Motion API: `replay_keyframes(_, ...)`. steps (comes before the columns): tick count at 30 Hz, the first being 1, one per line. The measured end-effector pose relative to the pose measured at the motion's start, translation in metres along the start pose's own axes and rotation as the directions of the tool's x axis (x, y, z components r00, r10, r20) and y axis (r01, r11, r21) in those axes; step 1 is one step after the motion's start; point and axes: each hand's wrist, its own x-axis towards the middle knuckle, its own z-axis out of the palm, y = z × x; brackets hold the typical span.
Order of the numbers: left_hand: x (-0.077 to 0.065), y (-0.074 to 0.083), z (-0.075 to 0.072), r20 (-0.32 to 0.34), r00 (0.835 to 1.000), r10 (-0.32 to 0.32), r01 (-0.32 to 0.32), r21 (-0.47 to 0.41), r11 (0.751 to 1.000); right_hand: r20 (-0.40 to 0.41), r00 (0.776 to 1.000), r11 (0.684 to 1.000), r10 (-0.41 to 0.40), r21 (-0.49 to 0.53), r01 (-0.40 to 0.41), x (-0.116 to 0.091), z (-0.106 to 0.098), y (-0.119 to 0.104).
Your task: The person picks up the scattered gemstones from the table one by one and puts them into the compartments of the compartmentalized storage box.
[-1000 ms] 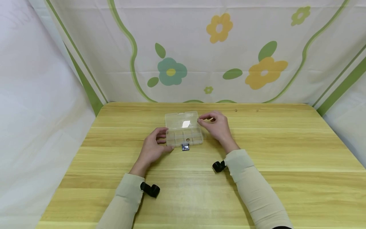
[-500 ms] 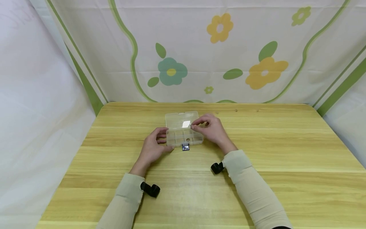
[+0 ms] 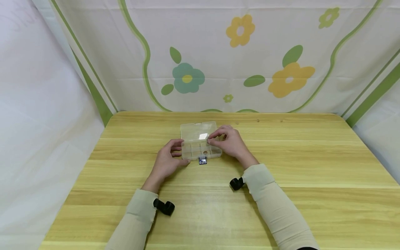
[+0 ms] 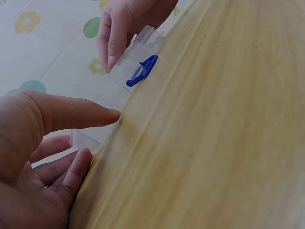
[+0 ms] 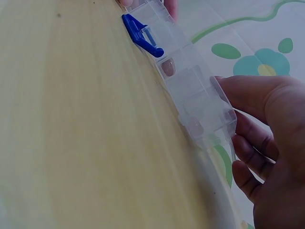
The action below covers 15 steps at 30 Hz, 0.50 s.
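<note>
A clear plastic compartment box (image 3: 186,155) stands on the table with its lid (image 3: 190,131) tipped back. Its blue latch (image 3: 202,160) hangs at the front. My left hand (image 3: 167,159) holds the box's left end, thumb at the front corner and fingers along the side. Over the back row of compartments, my right hand (image 3: 229,141) has thumb and index fingertip together; what they pinch is small and mostly hidden. A small brown rounded piece (image 5: 167,67) sits in a front compartment, seen through the wall in the right wrist view.
Small brown spots or pieces (image 3: 258,121) lie near the back edge of the wooden table (image 3: 312,156). Behind it hangs a white cloth (image 3: 212,52) with printed flowers. A small black wrist camera (image 3: 236,184) sits at each cuff.
My right hand has moved left and slightly toward me, from beside the lid's right edge to above the back compartments. My left hand and the box have stayed put.
</note>
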Motion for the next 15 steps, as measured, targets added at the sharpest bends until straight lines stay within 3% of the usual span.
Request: replay_keyframes(15, 0.0002, -0.0001, -0.0001, 0.005, 1.000, 0.006, -0.006, -0.007, 1.000, -0.006, 1.000, 1.000, -0.006, -0.009, 0.006, 0.0004, 0.0009, 0.0018)
